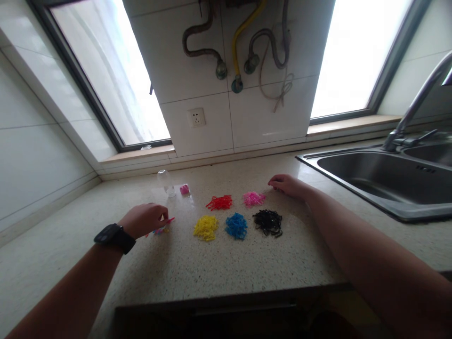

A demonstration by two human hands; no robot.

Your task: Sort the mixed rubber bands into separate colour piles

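Note:
My left hand (146, 219), with a black watch on its wrist, pinches a small pinkish-red rubber band (171, 220). Beneath it lies a small mixed-colour heap of rubber bands (159, 230), partly hidden by the hand. My right hand (285, 184) is at the far right of the heaps, fingertips pressed together; whatever they hold is too small to make out. Just left of it sits a pink heap (254, 199). Beside that is a red heap (219, 202). Nearer me are yellow (205, 228), blue (236, 226) and black (268, 222) heaps of bands.
A clear bottle or jar (165, 182) and a small pink item (184, 189) stand behind my left hand on the speckled counter (212, 268). To the right is a steel sink (356, 188) with a faucet (406, 117). The tiled wall carries hoses and a socket (196, 117).

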